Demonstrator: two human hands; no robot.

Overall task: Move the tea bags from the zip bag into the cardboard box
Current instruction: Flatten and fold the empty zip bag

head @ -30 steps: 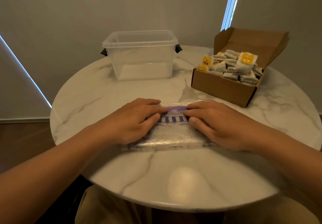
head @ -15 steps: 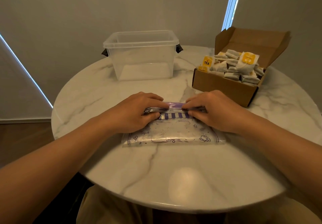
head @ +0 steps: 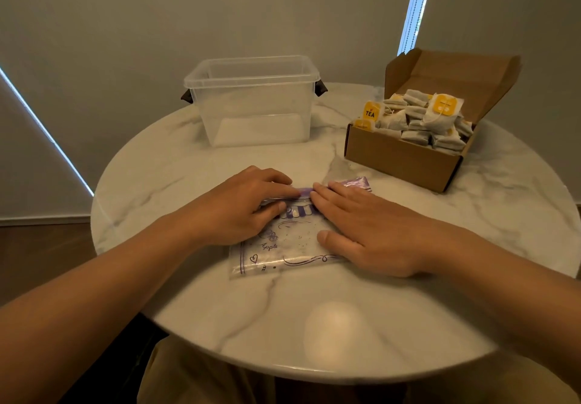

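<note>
Fingers (head: 276, 186) of the left hand (head: 232, 215): curled and held narrow; the top strip of the zip bag (head: 292, 246) is pinched between them and the thumb.
Fingers (head: 334, 197) of the right hand (head: 377, 234): straight and close together, laid flat on the bag's upper right part, with the thumb spread apart and pressed lower on the plastic.
Hand pose: both palms are turned down, and the fingertips nearly meet over the purple strip.
Forearms: both are brought in from the near edge of the table (head: 251, 309), angled toward each other.
Zip bag: laid flat at the middle of the table, toward the near edge; one purple end of the strip is seen past the right fingertips.
Tea bags (head: 418, 117): heaped in the cardboard box (head: 402, 158), some with yellow tags.
Cardboard box: set by the far right edge, with its lid raised.
Clear plastic tub (head: 251, 102): placed at the far edge, left of the box and well apart from the hands.
</note>
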